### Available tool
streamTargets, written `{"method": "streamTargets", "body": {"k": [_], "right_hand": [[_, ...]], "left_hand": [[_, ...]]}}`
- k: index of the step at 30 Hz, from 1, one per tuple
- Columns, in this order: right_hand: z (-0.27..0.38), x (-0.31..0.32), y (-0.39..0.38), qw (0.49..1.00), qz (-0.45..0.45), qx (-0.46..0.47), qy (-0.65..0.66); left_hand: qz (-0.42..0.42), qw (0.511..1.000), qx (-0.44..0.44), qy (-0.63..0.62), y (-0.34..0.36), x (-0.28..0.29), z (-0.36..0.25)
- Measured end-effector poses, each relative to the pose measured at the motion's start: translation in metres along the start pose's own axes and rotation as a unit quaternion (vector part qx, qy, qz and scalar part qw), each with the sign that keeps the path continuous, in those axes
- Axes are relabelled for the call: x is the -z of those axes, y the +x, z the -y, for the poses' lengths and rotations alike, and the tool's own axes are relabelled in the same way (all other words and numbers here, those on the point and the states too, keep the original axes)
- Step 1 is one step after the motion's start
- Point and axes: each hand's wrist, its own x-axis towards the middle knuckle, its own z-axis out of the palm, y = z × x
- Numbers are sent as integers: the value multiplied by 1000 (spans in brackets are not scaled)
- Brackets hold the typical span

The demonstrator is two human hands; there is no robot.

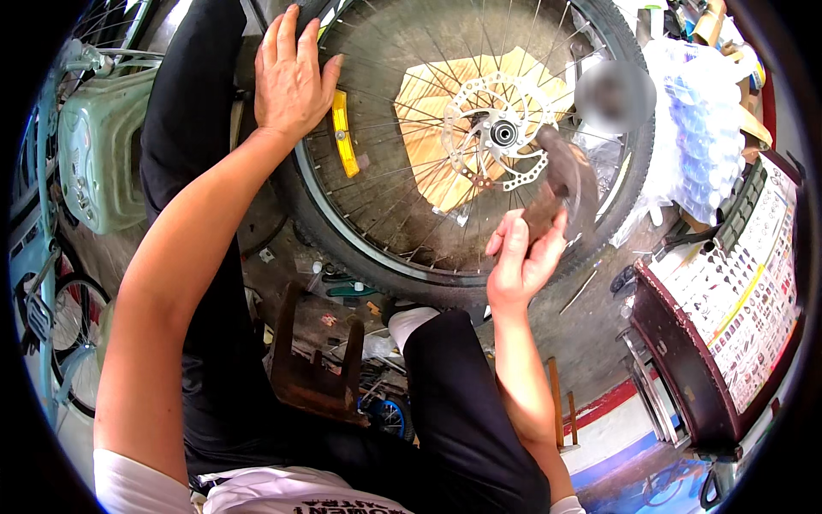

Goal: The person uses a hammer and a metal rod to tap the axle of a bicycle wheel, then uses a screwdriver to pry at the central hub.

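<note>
A bicycle wheel (390, 287) with a black tyre and thin spokes fills the upper middle. At its hub sits a silver disc brake rotor (456, 158), full of holes. My left hand (291, 86) lies on the wheel's upper left edge, fingers stretched out over the tyre and rim. A yellow spoke reflector (345, 133) is just beside that hand. Between its thumb and fingers, my right hand (525, 261) grips a dark brown curved piece (569, 180), smeared by motion. Its upper end reaches the rotor's right side; I cannot tell its kind or whether it touches.
Brown cardboard (419, 86) shows behind the spokes. To the right are clear plastic packaging (702, 128) and a dark red-edged table (685, 343) with a printed parts sheet (745, 291). A wooden stool (312, 385) stands below the wheel. A pale green case (103, 154) sits at left.
</note>
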Motion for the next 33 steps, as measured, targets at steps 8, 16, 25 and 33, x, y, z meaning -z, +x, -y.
{"method": "streamTargets", "body": {"k": [8, 16, 25, 33], "right_hand": [[8, 6, 3, 998, -27, -56, 27], [-1, 7, 9, 990, -14, -140, 22], [19, 10, 18, 997, -50, 62, 20], [7, 17, 14, 995, -2, -85, 48]], "left_hand": [[2, 1000, -3, 3, 0, 1, 0], [-6, 1000, -7, 2, 3, 0, -1], [-2, 1000, -15, 12, 0, -1, 1], [-3, 1000, -14, 4, 2, -3, -1]]}}
